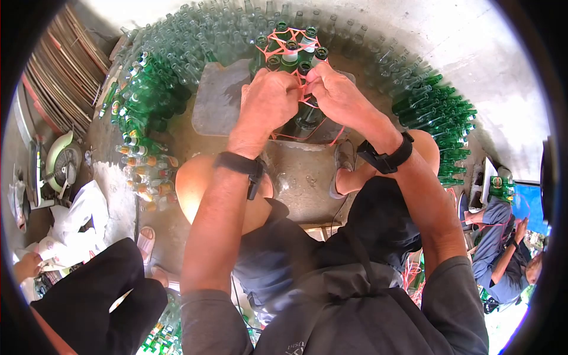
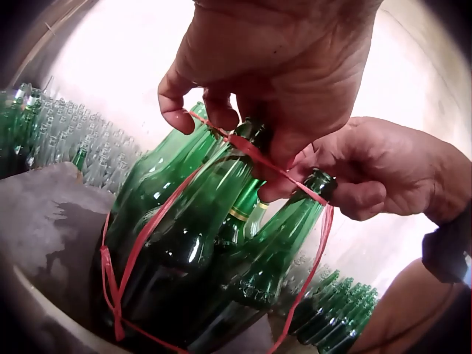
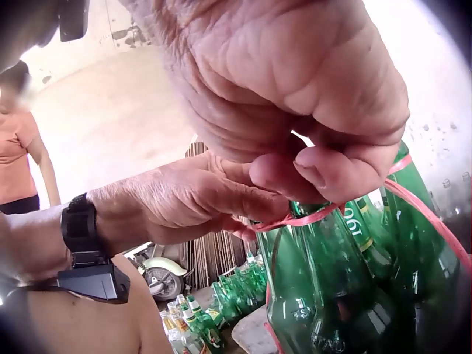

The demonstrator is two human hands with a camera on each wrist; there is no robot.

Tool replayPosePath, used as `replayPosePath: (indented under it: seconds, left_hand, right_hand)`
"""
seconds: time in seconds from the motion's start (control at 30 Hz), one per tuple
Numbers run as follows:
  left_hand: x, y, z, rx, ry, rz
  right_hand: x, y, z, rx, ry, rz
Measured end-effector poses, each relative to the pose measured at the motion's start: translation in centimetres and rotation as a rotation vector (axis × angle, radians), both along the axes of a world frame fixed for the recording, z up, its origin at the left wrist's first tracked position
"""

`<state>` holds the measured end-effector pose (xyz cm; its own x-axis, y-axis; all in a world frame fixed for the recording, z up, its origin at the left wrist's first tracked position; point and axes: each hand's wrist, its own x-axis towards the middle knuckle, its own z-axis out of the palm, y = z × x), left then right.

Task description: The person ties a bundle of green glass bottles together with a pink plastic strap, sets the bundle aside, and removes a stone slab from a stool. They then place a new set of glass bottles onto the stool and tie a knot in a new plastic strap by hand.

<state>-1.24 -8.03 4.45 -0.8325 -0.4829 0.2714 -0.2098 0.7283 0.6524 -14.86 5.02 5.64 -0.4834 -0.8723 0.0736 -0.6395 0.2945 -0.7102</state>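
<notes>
A cluster of green glass bottles [image 1: 290,54] stands upright in front of me, red plastic twine [image 1: 276,36] laced around the necks. Over the nearest necks, my left hand [image 1: 269,100] pinches the twine, its fingers bent. My right hand [image 1: 343,97] is close beside it, thumb and curled fingers pinching the twine by another bottle neck. In the left wrist view, twine [image 2: 151,227] also runs down the bottles' sides and around them lower down. The right wrist view shows a red band [image 3: 302,221] drawn across the necks just below my right fingertips.
Under the bundle lies a grey slab [image 1: 222,97]. Many clear bottles [image 1: 207,29] and green bottles [image 1: 441,115] curve around along the wall. At left are stacked long strips [image 1: 65,65] and a fan-like wheel [image 1: 64,165]. Other people sit or stand at both sides.
</notes>
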Motion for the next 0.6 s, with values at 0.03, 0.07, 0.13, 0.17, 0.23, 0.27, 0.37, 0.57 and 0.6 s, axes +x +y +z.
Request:
replayPosePath:
  seconds: [0.03,0.07,0.13,0.17,0.23,0.27,0.37,0.57,0.6]
  left_hand:
    - [0.0,-0.2,0.0,0.000,0.000,0.000]
    - [-0.1,-0.5,0.1,0.055,-0.030,-0.022]
    - [0.0,-0.6,0.4,0.108,-0.060,-0.043]
    - [0.2,-0.5,0.6,0.092,-0.062,-0.050]
    - [0.3,-0.4,0.8,0.072,-0.062,-0.061]
    - [0.4,-0.4,0.9,0.059,-0.060,-0.060]
    - [0.4,-0.3,0.9,0.038,-0.043,-0.066]
    - [0.1,-0.3,0.3,-0.003,0.009,-0.087]
    - [0.1,-0.3,0.1,-0.012,0.029,-0.075]
  right_hand:
    - [-0.2,0.0,-0.3,-0.027,-0.023,0.020]
    - [-0.4,0.1,-0.6,-0.054,-0.046,0.040]
    - [-0.6,0.2,-0.8,-0.058,-0.090,0.046]
    - [-0.8,0.1,-0.9,-0.063,-0.132,0.051]
    - [-0.9,0.4,-0.7,-0.073,-0.170,0.054]
    - [-0.8,0.5,-0.7,-0.078,-0.209,0.060]
    - [-0.6,0.7,0.3,-0.032,-0.265,0.051]
    - [0.1,1.0,2.6,0.111,-0.404,0.015]
    - [0.2,1.0,2.5,0.113,-0.407,0.014]
